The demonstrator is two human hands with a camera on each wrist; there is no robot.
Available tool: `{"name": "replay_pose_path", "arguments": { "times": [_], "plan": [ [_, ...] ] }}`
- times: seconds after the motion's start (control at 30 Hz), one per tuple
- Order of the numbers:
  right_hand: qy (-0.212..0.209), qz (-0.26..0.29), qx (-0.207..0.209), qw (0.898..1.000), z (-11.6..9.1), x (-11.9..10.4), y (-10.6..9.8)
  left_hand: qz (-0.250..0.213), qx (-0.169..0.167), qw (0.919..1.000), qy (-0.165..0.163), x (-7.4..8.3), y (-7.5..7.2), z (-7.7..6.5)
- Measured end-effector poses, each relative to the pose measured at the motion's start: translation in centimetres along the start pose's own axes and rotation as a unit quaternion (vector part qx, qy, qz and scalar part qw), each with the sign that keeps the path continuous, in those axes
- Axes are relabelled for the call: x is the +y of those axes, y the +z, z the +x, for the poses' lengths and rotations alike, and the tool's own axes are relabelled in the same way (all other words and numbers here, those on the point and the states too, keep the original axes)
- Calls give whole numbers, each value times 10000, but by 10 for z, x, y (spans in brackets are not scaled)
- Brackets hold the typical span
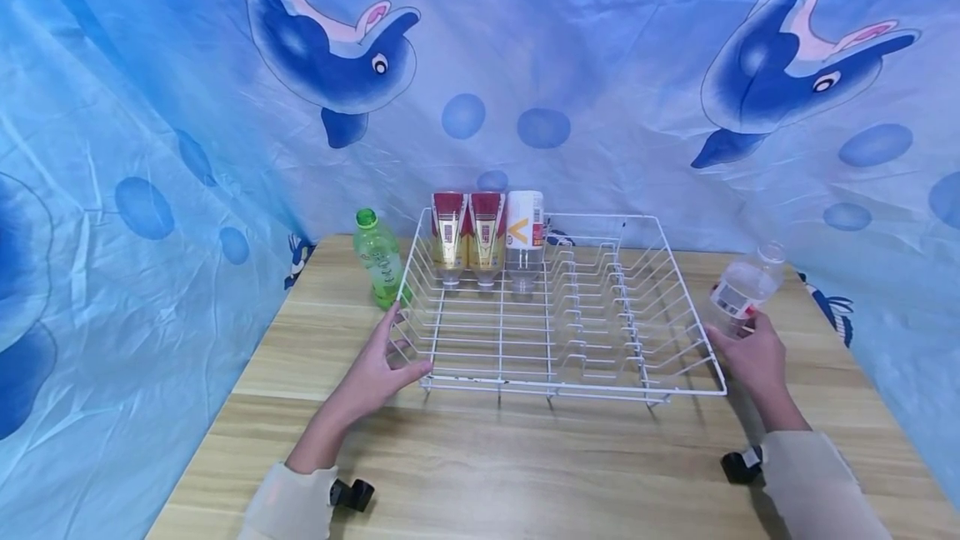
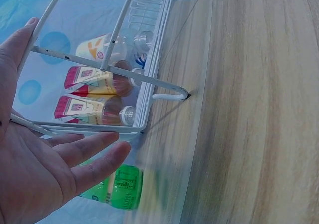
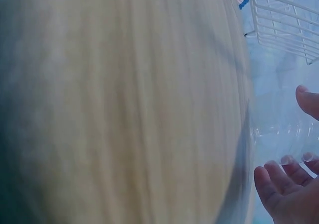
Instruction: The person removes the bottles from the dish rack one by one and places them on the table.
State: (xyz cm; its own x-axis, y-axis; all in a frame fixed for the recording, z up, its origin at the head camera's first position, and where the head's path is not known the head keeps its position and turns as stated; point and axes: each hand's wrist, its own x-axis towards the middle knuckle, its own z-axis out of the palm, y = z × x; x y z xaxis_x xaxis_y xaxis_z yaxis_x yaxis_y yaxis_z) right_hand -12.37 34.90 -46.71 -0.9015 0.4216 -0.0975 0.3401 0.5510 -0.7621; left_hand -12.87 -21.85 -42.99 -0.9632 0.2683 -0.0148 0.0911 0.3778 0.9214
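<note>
My left hand is at the front left corner of a white wire dish rack. Its thumb touches the front rim, and the other fingers extend fairly straight along the left side. A green bottle stands upright just beyond those fingers. My right hand holds a clear plastic bottle low on its body, right of the rack. In the right wrist view, thumb and fingers lie on opposite sides of this bottle, its base down at the tabletop.
Inside the rack, at the back left, two bottles with red and gold labels and a white-labelled bottle stand neck down. The wooden table meets a blue dolphin-print curtain behind and at both sides.
</note>
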Motion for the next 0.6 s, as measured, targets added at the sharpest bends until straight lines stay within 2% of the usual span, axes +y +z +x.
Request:
{"name": "replay_pose_path", "arguments": {
  "times": [0.47,0.6],
  "plan": [
    [-81,7,-10,10000,-1,-1,3,64,-9,10000,-8,-2,0,0],
    [-266,8,-45,9996,0,2,4,77,15,10000,25,-2,0,0]
  ]
}}
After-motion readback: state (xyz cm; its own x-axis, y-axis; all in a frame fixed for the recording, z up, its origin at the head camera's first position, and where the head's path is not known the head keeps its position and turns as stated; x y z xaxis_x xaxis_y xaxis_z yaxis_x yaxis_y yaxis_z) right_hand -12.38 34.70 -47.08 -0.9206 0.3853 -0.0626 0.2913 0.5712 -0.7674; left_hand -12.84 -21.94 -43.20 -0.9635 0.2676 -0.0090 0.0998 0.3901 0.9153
